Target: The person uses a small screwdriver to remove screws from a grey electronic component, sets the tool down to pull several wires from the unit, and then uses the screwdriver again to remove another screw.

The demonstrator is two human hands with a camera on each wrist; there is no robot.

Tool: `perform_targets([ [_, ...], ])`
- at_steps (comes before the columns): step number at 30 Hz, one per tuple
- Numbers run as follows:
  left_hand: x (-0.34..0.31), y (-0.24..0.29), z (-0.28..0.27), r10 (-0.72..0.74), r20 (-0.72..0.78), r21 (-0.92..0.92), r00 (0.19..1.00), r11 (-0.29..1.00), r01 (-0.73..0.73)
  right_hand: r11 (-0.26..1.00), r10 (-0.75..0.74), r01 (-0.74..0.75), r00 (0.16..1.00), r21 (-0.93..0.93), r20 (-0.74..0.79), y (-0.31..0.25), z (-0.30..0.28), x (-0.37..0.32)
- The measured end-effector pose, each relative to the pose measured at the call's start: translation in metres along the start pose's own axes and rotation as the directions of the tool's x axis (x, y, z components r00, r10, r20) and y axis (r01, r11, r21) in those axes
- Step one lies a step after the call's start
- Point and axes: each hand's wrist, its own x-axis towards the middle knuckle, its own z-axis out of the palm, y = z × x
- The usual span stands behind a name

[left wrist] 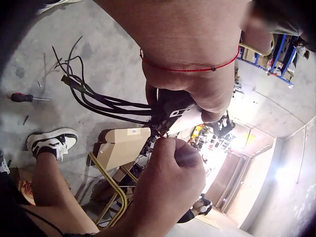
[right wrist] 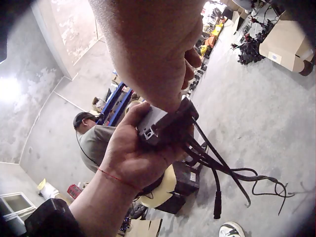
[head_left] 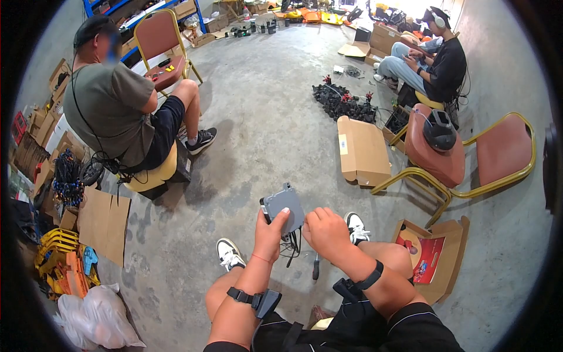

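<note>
A flat grey box-shaped device [head_left: 284, 210] with black sides is held in front of the body, above the floor. My left hand [head_left: 268, 234] grips it from the left and below, with the thumb on its grey face. Several black cables [right wrist: 222, 170] hang from the device, one ending in a barrel-like plug [right wrist: 217, 205]. My right hand [head_left: 326, 233] is at the device's right edge with fingers curled and fingertips together, as the left wrist view also shows. I cannot tell what is between those fingertips.
A screwdriver [head_left: 316, 267] lies on the floor between the feet. An open cardboard box [head_left: 451, 264] with a red sheet stands at the right. Farther out are chairs [head_left: 504, 149], a flat carton [head_left: 362, 151], a heap of black parts [head_left: 343, 102] and two seated people.
</note>
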Motion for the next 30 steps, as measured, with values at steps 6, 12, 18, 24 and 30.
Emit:
perform_targets([
  [6, 0.0006, -0.0021, -0.0007, 0.003, 0.009, 0.002, 1.000, 1.000, -0.003, 1.000, -0.006, 0.006, 1.000, -0.005, 0.007, -0.0007, 0.0005, -0.0001],
  [12, -0.0011, 0.0004, 0.0004, -0.009, 0.007, -0.005, 1.000, 1.000, 0.009, 1.000, -0.010, 0.010, 1.000, -0.014, 0.020, -0.0014, -0.0006, -0.0001],
  [18, -0.0007, 0.0010, 0.0002, -0.012, 0.013, -0.010, 1.000, 1.000, 0.012, 1.000, -0.020, 0.020, 1.000, -0.006, 0.014, -0.0008, -0.0004, 0.0000],
  [24, -0.0015, 0.0026, 0.0002, -0.012, 0.026, -0.022, 1.000, 1.000, 0.013, 1.000, -0.015, 0.015, 1.000, 0.006, 0.024, -0.0008, -0.0018, 0.0000],
  [30, -0.0005, 0.0017, -0.0007, -0.019, 0.014, -0.024, 1.000, 1.000, 0.019, 0.985, 0.096, -0.103, 0.994, 0.138, 0.057, 0.0032, -0.0068, 0.0010],
])
